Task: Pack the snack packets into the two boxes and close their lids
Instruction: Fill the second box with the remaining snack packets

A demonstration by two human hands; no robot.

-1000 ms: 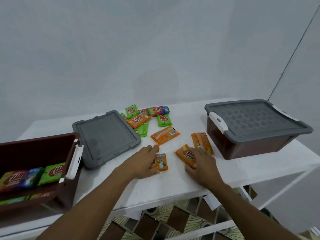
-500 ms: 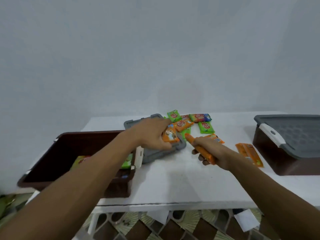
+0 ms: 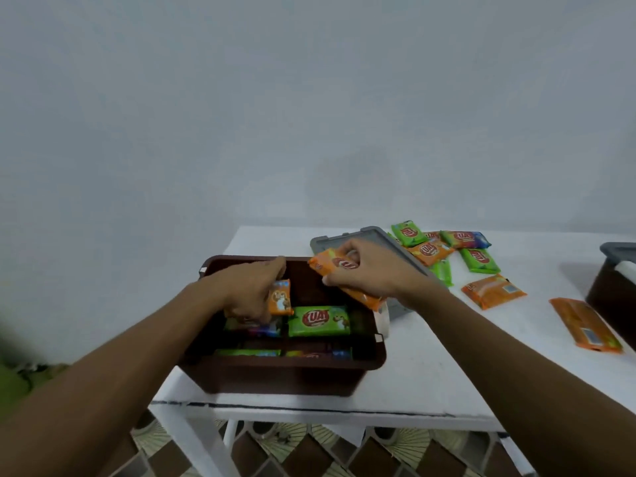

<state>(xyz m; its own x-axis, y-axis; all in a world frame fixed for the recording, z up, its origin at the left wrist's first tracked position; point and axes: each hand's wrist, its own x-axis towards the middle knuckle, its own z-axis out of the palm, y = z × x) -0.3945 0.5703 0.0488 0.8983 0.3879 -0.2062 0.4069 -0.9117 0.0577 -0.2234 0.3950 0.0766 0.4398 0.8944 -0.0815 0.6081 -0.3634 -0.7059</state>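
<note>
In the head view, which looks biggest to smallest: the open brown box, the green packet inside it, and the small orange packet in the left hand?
1. Open brown box
2. Green packet
3. Small orange packet in the left hand, though fingers partly hide it.

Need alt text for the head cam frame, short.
Two bare hands reach over an open brown box on a white table: the left hand lowers a small orange packet inside, the right hand holds orange packets above it. Green packets already lie in the box; a grey lid and loose packets lie to the right.
</note>
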